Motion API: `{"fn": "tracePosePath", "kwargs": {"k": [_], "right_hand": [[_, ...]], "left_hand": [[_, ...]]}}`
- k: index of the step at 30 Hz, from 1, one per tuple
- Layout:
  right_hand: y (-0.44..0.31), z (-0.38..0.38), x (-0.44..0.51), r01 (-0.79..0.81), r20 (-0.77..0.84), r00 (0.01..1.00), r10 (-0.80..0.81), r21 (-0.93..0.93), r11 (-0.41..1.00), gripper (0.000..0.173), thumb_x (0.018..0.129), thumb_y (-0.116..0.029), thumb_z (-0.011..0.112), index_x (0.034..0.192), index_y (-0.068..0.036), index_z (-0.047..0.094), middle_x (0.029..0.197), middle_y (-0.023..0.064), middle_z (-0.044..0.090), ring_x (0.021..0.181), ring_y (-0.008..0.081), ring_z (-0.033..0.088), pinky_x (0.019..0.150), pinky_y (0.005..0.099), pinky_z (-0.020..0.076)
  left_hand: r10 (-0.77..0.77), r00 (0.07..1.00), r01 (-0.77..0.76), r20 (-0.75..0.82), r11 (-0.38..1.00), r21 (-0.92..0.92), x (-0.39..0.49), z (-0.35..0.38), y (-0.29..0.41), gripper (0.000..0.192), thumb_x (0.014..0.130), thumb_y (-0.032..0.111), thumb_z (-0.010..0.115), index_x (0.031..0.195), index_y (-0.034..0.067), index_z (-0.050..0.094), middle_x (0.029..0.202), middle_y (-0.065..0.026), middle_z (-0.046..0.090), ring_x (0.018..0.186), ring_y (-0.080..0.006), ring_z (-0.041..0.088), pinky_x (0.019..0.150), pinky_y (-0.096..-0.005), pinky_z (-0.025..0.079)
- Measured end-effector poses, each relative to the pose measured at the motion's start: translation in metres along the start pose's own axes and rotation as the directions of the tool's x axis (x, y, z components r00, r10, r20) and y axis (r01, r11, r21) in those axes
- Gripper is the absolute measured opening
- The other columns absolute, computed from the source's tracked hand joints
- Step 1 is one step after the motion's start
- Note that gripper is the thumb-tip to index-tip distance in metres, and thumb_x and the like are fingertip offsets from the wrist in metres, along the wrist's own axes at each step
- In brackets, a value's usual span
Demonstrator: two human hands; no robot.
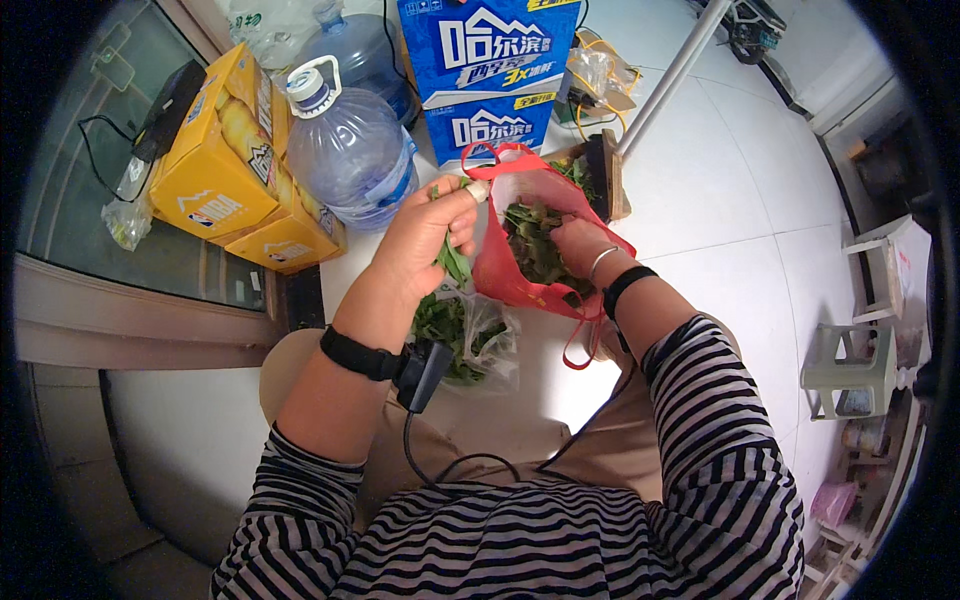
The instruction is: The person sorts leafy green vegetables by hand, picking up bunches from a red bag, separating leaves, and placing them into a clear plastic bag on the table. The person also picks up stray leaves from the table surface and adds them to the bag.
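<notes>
My left hand is closed around some green leafy stems, beside the rim of a red bag. Something whitish covers the tip of its thumb. Whether that thumb also touches the bag is unclear. Inside the bag's open mouth lie dark green leafy vegetables, and my right hand reaches in among them. Its fingertips are hidden by the leaves, so their grip does not show. Below my left hand, a clear plastic bag holds more green leaves on the floor.
Yellow cartons and a large plastic water bottle stand at the left. Blue beer boxes are stacked behind the red bag. A white pole rises by a wooden-edged container. A plastic stool stands at right.
</notes>
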State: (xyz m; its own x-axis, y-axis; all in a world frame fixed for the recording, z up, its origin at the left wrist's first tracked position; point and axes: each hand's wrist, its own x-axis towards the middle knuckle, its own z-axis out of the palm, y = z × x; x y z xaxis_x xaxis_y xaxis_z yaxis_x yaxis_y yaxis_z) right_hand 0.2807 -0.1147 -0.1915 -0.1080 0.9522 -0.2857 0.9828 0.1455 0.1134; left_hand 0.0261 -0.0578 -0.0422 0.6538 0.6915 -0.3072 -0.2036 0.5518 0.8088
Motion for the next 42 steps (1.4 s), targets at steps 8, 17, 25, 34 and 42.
{"fn": "tracePosePath", "kwargs": {"k": [8, 17, 25, 34, 42], "right_hand": [[0.009, -0.028, -0.003, 0.008, -0.035, 0.999, 0.001, 0.246, 0.969, 0.018, 0.074, -0.010, 0.061, 0.091, -0.006, 0.065, 0.092, 0.0147, 0.066, 0.088, 0.0355, 0.063, 0.075, 0.0429, 0.0512], [0.019, -0.156, -0.074, 0.049, -0.140, 0.975, 0.174, 0.895, 0.443, 0.013, 0.086, -0.013, 0.065, 0.090, -0.001, 0.064, 0.080, 0.0020, 0.064, 0.076, 0.0103, 0.059, 0.070, 0.0256, 0.0488], [-0.012, -0.165, -0.087, 0.191, -0.249, 0.960, 0.129, 0.917, 0.350, 0.008, 0.089, -0.008, 0.062, 0.091, -0.001, 0.061, 0.083, -0.0013, 0.062, 0.078, 0.0064, 0.055, 0.072, 0.0224, 0.0469], [-0.042, -0.172, -0.084, 0.438, -0.547, 0.837, 0.018, 0.689, 0.578, 0.009, 0.078, -0.008, 0.063, 0.083, -0.002, 0.061, 0.074, 0.0150, 0.061, 0.068, 0.0302, 0.061, 0.065, 0.0369, 0.0488], [-0.059, -0.170, -0.082, 0.396, -0.655, 0.753, -0.063, 0.375, 0.838, 0.010, 0.075, -0.012, 0.060, 0.081, -0.003, 0.060, 0.076, 0.0177, 0.062, 0.074, 0.0375, 0.059, 0.068, 0.0449, 0.0481]], "left_hand": [[0.014, 1.000, -0.015, 0.011, 0.999, 0.051, -0.001, 0.001, 0.006, 0.016, 0.090, 0.016, 0.056, 0.100, 0.003, 0.058, 0.061, 0.0052, 0.042, 0.049, -0.0056, 0.037, 0.054, -0.0252, 0.036], [0.064, 0.998, -0.064, -0.018, 0.997, 0.031, -0.006, 0.002, 0.010, 0.011, 0.086, 0.010, 0.056, 0.093, 0.003, 0.062, 0.067, 0.0017, 0.049, 0.057, -0.0087, 0.044, 0.054, -0.0252, 0.038], [0.284, 0.959, -0.258, -0.008, 0.882, 0.395, -0.011, 0.007, 0.018, 0.013, 0.085, 0.015, 0.063, 0.089, 0.002, 0.064, 0.071, 0.0021, 0.054, 0.061, -0.0088, 0.048, 0.058, -0.0243, 0.040], [0.235, 0.954, -0.288, 0.185, 0.557, 0.779, -0.004, 0.013, -0.002, 0.020, 0.078, 0.018, 0.068, 0.091, 0.002, 0.069, 0.078, -0.0081, 0.067, 0.068, -0.0139, 0.061, 0.065, -0.0301, 0.048], [0.303, 0.928, -0.343, 0.217, 0.465, 0.816, -0.002, 0.012, -0.015, 0.016, 0.078, 0.015, 0.061, 0.084, 0.000, 0.060, 0.072, -0.0155, 0.061, 0.064, -0.0230, 0.059, 0.060, -0.0365, 0.045]]}}
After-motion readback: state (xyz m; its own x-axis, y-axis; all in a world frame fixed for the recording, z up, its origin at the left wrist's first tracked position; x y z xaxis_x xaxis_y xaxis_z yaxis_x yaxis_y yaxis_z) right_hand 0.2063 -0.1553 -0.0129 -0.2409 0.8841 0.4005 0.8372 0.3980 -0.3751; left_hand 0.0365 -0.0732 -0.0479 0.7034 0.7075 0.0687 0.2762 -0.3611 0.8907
